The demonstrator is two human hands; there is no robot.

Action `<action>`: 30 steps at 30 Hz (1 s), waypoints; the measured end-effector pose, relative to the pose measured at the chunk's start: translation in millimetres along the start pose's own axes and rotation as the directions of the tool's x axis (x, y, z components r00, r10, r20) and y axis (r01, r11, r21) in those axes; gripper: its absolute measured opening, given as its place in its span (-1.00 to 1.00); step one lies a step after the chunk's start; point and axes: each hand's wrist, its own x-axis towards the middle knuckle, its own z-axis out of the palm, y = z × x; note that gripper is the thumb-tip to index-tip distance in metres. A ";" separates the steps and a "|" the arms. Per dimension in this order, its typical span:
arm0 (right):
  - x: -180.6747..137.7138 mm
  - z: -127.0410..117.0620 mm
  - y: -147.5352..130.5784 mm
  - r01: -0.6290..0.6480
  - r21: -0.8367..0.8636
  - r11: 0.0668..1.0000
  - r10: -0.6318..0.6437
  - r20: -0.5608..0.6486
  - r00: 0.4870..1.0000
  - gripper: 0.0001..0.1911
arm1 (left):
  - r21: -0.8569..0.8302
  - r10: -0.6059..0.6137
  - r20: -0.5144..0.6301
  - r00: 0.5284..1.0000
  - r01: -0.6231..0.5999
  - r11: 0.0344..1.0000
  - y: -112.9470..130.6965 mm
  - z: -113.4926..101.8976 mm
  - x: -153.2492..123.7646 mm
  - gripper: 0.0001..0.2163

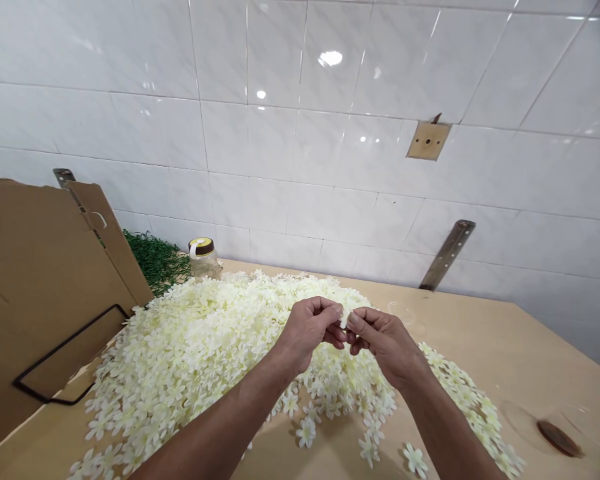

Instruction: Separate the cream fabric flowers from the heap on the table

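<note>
My left hand [316,327] and my right hand [377,337] meet over the front of a big heap of artificial flowers [220,340]. Between the fingertips of both hands is a small white flower [345,315], pinched from either side and partly covered by the fingers. The heap's blossoms are pale cream with pointed petals. Below my hands, a single fuller flower [306,432] lies on the table, and another loose flower [415,460] rests beside my right forearm.
A cardboard box [40,293] stands at the left, near a black metal handle [70,353]. Behind the heap are green plastic stems [157,260] and a lidded jar [203,257]. More flowers [467,393] trail along the right. A clear dish with a brown disc [559,438] sits on the table [490,333].
</note>
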 end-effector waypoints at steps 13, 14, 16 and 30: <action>0.2 0.1 4.2 0.015 0.021 1.000 -0.013 -0.101 0.995 -0.54 | -0.048 -0.033 0.074 0.997 0.037 0.998 -4.5 -2.7 2.4 -0.76; 0.4 0.4 4.7 0.022 0.013 1.000 -0.020 -0.108 0.994 -0.55 | -0.053 -0.031 0.071 0.997 0.035 0.998 -4.3 -2.3 2.4 -0.76; 1.0 0.5 5.4 0.031 -0.015 0.999 -0.032 -0.128 0.991 -0.55 | -0.063 -0.028 0.066 0.997 0.032 0.997 -3.5 -1.5 2.0 -0.77; 7.4 -9.8 15.2 0.006 -0.214 0.977 -0.068 -0.281 0.957 -0.53 | 0.194 0.111 -0.093 0.989 -0.091 0.977 -4.0 0.5 2.7 -0.89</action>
